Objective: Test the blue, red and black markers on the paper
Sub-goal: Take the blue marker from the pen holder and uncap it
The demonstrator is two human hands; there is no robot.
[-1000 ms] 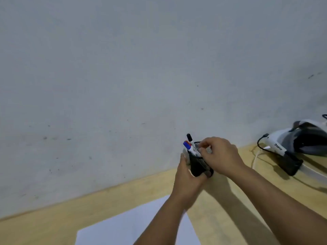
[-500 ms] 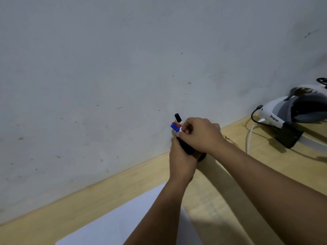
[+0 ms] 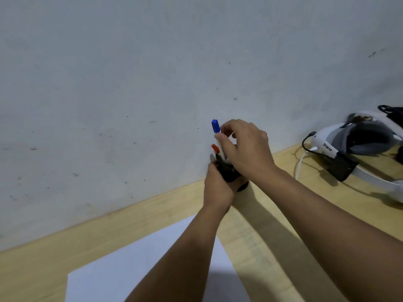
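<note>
- Left hand [image 3: 217, 186] wraps around a black pen holder [image 3: 229, 174] at the back of the wooden table [image 3: 152, 214], next to the wall [image 3: 152, 73]; likely steadying it so it doesn't tip or lift while a marker is pulled.
- Right hand [image 3: 246, 149] pinches the blue marker [image 3: 216, 129] on its white barrel with thumb and fingers; blue cap points up, well above the holder rim, marker roughly upright and leaning slightly left.
- Looks like the blue marker is partly out of the holder; lower end hidden by the hands, can't tell if it's clear of the rim.
- Red marker [image 3: 214, 148] sits lower, only the cap visible beside the blue barrel, untouched.
- Black marker not visible, probably behind the right hand or in the holder; can't tell.
- Paper [image 3: 135, 267] lies flat on the table in front, nearer the person, partly under the left forearm; no marks visible on the part that shows.
- Both forearms reach forward, right wrist arched over the holder, left wrist straight and low.
- White headset [image 3: 349, 140] with cable sits well apart on the right, not involved.
- Judgement: first step, fetching the blue marker; no testing done yet.
</note>
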